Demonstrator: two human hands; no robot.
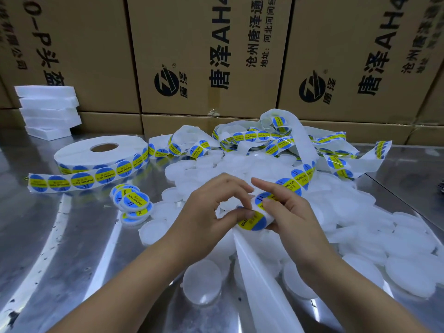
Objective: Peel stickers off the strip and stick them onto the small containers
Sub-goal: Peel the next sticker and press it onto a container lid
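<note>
Both hands meet over the middle of a metal table. My left hand point(211, 210) pinches the edge of a round blue-and-yellow sticker point(254, 221) with thumb and forefinger. My right hand point(286, 207) grips the sticker strip point(298, 179) at that same sticker, its forefinger stretched out. The strip runs up and back in loops to a tangle point(276, 138). White backing paper point(254, 263) hangs down from the hands toward me. Several plain white small containers point(360, 227) lie heaped around and behind the hands. A small pile of labelled containers point(133, 203) sits to the left.
A big sticker roll point(101, 152) lies flat at the left, its tail point(60, 182) stretched along the table. White foam trays point(48, 109) are stacked at the back left. Cardboard boxes point(204, 56) wall off the rear. The shiny tabletop point(60, 248) shows at the near left.
</note>
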